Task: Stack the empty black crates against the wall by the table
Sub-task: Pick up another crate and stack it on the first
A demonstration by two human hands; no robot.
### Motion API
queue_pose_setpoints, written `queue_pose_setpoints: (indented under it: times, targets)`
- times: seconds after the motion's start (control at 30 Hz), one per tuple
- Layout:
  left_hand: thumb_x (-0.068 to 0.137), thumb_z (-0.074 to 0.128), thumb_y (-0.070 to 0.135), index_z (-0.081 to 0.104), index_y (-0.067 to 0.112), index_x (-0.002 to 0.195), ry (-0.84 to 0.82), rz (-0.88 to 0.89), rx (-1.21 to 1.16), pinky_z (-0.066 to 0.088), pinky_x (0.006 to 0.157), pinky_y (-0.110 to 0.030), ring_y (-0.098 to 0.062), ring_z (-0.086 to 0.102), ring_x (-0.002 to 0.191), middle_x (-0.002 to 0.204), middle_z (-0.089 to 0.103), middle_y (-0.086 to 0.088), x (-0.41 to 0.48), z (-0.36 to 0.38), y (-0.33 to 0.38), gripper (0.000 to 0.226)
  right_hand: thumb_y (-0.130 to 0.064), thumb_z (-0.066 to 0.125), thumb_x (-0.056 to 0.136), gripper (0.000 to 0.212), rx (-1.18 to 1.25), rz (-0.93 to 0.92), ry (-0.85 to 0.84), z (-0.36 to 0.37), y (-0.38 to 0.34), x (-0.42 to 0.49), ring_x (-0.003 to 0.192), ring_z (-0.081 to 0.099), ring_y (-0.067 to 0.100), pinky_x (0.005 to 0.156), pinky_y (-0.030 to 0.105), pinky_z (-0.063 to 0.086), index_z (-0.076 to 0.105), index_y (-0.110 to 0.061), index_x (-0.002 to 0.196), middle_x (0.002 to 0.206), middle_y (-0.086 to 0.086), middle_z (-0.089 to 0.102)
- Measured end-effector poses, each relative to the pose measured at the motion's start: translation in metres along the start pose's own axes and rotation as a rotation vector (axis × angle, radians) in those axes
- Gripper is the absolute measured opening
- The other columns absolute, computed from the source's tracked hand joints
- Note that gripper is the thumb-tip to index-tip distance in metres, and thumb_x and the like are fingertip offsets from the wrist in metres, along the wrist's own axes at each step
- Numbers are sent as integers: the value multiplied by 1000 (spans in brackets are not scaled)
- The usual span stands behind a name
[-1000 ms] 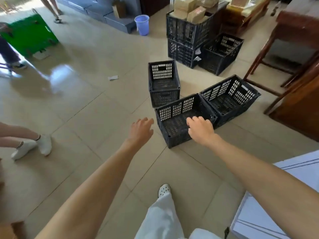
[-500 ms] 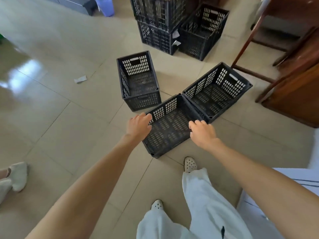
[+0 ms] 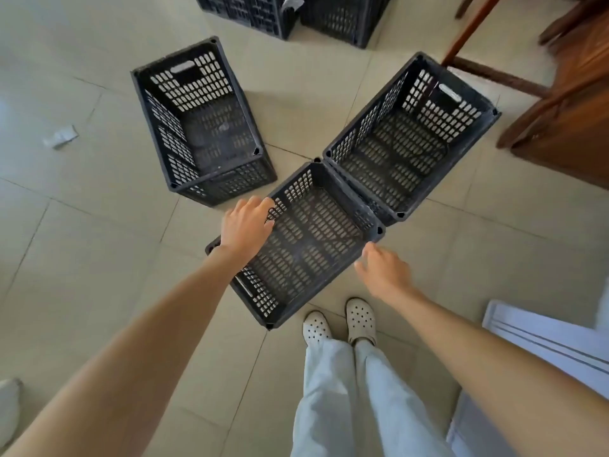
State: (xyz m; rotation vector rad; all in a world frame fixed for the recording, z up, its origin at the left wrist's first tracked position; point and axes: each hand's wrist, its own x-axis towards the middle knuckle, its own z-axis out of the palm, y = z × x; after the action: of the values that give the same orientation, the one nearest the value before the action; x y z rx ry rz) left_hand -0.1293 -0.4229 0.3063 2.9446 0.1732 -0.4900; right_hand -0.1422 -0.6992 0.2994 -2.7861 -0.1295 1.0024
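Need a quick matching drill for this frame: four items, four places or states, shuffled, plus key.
Column 1
1. nearest crate
2. left crate
3. right crate
4. paper scrap

Column 2
A. lies on the tiles at the far left
B. stands alone, apart from the other two open crates
C. left hand over its left rim, right hand by its right rim
D. next to the wooden furniture, corner meeting the nearest crate

Pairs: 1-C, 2-B, 3-D, 4-A
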Motion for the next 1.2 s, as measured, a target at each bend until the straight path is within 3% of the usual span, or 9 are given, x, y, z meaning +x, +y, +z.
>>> queue_pose_setpoints:
  times: [0.27, 0.47, 0.7, 0.83, 1.0, 1.13, 1.2]
  targets:
    - [91, 63, 28, 47, 20, 136, -53, 4, -18, 47, 90, -47, -31, 51, 119, 131, 54, -7, 88, 119, -38, 49, -47, 48, 95, 57, 472, 436, -181, 129, 10, 85, 123, 52, 34, 95, 46, 45, 40, -8, 136, 139, 13, 50]
    - [87, 68, 28, 30, 16, 146, -141, -75, -51, 45, 99, -54, -35, 42, 130, 144, 39, -11, 140, 201, -57, 71, -45, 49, 98, 67, 732, 702, -231, 194, 14, 138, 131, 46, 39, 101, 46, 40, 28, -2, 145, 148, 19, 40]
    - [88, 64, 48, 10, 13, 154, -260, -233, -99, 35, 107, -53, -36, 32, 140, 155, 29, -13, 187, 249, -73, 93, -50, 47, 97, 76, 876, 711, -236, 250, -5, 162, 134, 44, 39, 105, 44, 37, 25, 2, 149, 148, 21, 42]
    - [87, 54, 64, 32, 9, 140, -210, -310, -125, 42, 95, -54, -41, 45, 126, 140, 40, -17, 196, 251, -72, 79, -59, 47, 93, 82, 917, 731, -191, 261, -9, 168, 126, 51, 40, 102, 50, 46, 25, -1, 148, 145, 21, 46]
    - [80, 48, 75, 31, 10, 140, -223, -309, -111, 48, 88, -55, -41, 50, 120, 136, 39, -18, 180, 238, -78, 90, -71, 51, 83, 87, 1006, 738, -232, 255, -12, 154, 109, 65, 36, 92, 47, 55, 39, -6, 138, 135, 16, 56]
    - [79, 51, 75, 33, 11, 138, -209, -299, -117, 53, 86, -53, -38, 53, 116, 132, 41, -18, 152, 214, -88, 88, -88, 46, 51, 119, 1041, 757, -236, 262, -16, 132, 111, 65, 37, 89, 48, 56, 37, -11, 143, 136, 13, 56]
    - [81, 53, 72, 33, 12, 139, -194, -297, -125, 54, 85, -51, -36, 54, 113, 130, 42, -17, 134, 195, -92, 85, -81, 50, 61, 107, 995, 755, -260, 256, -20, 118, 108, 66, 36, 89, 48, 56, 38, -12, 141, 135, 14, 57]
